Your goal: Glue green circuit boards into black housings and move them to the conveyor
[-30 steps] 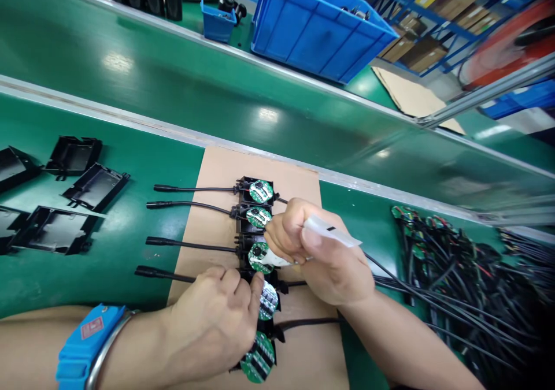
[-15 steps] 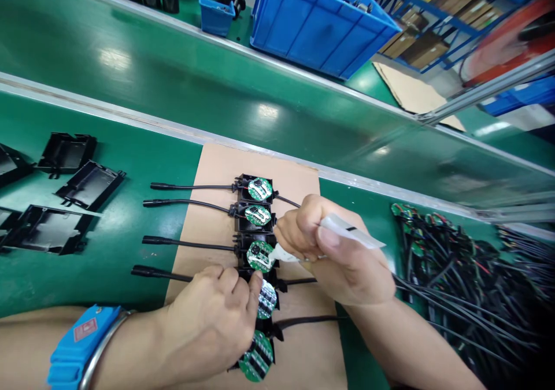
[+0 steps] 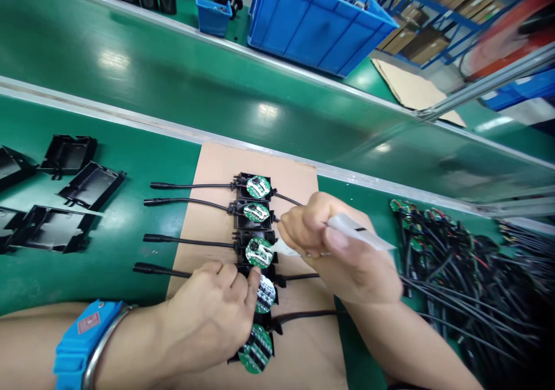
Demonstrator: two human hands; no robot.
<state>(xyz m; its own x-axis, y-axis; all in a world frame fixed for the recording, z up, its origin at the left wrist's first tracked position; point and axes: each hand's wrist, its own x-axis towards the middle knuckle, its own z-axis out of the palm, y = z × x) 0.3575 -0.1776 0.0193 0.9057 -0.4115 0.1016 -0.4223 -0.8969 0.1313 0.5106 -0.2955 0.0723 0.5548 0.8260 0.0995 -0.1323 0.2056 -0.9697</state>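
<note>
My right hand (image 3: pixel 333 242) is closed round a white squeeze tube (image 3: pixel 362 232), with its nozzle over the round green circuit board (image 3: pixel 259 253) in the middle of a column. White paste lies on that board. My left hand (image 3: pixel 217 306) has its fingers curled, and a fingertip presses at the board's lower edge. Two boards above, the upper one (image 3: pixel 258 187) and the lower one (image 3: pixel 255 212), also bear white paste. Two boards below, one (image 3: pixel 265 293) beside my left hand and one (image 3: pixel 256 349) nearest me, show dark parts. Black cases with cables sit under the boards.
Cardboard (image 3: pixel 299 173) lies under the column. Empty black cases (image 3: pixel 54 228) are on the left, and a heap of cabled boards (image 3: pixel 437 251) on the right. Beyond a metal-edged ledge stand a large blue bin (image 3: pixel 318 32) and a small blue bin (image 3: pixel 213 15).
The white paste on the middle board has spread into a longer line towards its right side. My right hand has shifted slightly right with the tube. My left hand stays at the board.
</note>
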